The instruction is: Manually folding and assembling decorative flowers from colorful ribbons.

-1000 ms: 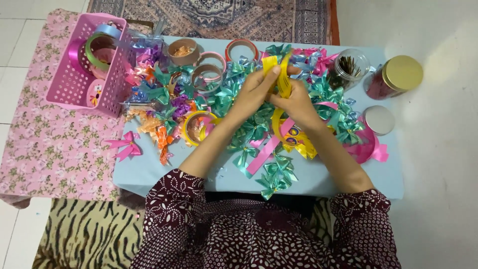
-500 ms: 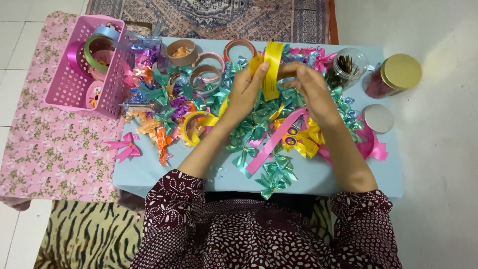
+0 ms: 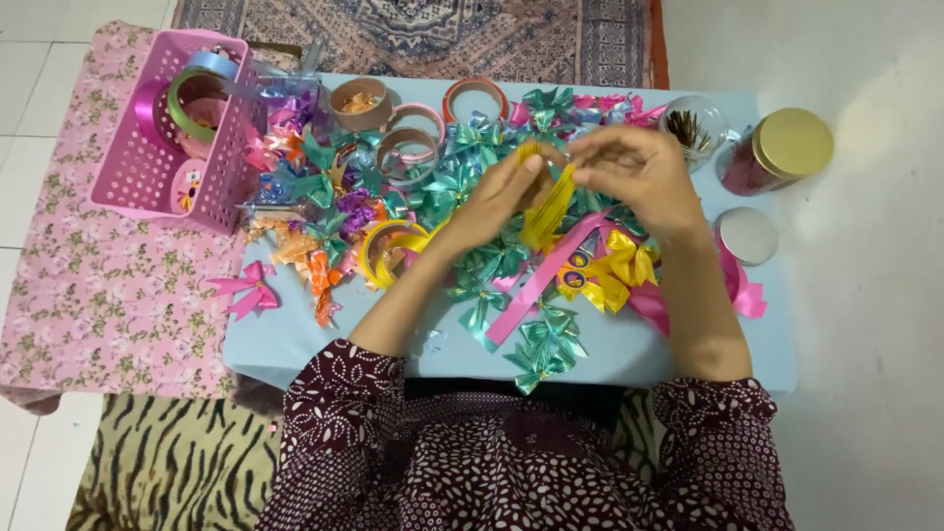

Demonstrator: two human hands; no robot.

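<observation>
My left hand and my right hand meet above the middle of a small light blue table. Both pinch a strip of yellow ribbon that loops down between them. Under my hands lies a heap of teal ribbon bows. A finished yellow bow and a long pink ribbon strip lie just below my right hand, and a pair of scissors with yellow handles is partly hidden there.
A pink basket with ribbon rolls stands at the left. Several tape rolls line the far edge. A gold-lidded jar, an open glass jar and a silver lid are at the right. A pink bow lies alone.
My hands have risen from the bow pile and spread slightly apart, pulling the yellow ribbon up and stretching its loop between them.
</observation>
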